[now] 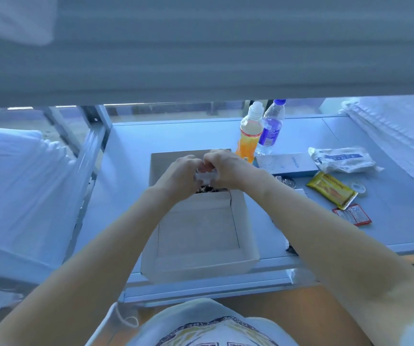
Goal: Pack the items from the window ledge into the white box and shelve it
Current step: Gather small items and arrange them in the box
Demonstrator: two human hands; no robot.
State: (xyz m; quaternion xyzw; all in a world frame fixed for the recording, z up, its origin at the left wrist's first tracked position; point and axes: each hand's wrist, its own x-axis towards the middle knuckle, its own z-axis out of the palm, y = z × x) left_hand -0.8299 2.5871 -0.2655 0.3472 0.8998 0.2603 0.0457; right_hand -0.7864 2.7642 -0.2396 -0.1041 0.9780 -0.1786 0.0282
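Box: the white box (198, 236) sits open on the window ledge (388, 226), straight in front of you, its near half bare and something dark and speckled lying at the far end under your hands.
Step in hand: you look to be packing; a small white item (204, 176) is held over the far end of the box, not yet let go.
Left hand: your left hand (178, 177) has its fingers curled round the left end of that item.
Right hand: your right hand (227, 171) pinches the other end, knuckles touching the left hand's.
Next move: lower the item beside the dark thing and release; then reach right for the loose goods.
Bottles: two, an orange drink (249, 136) and a clear water bottle (270, 131), upright and touching, just behind the box's far right corner.
Carton: one pale blue carton (288, 166), lying flat.
Packets: one white crinkled pack (343, 159), one yellow snack (332, 189), one small red sachet (352, 214).
Small bits: one shiny foil-like lump (285, 181) by the carton; one clear round piece (358, 187) beside the yellow snack; what either is I cannot tell.
Further out: folded white cloth (400, 131) at the right end of the ledge.
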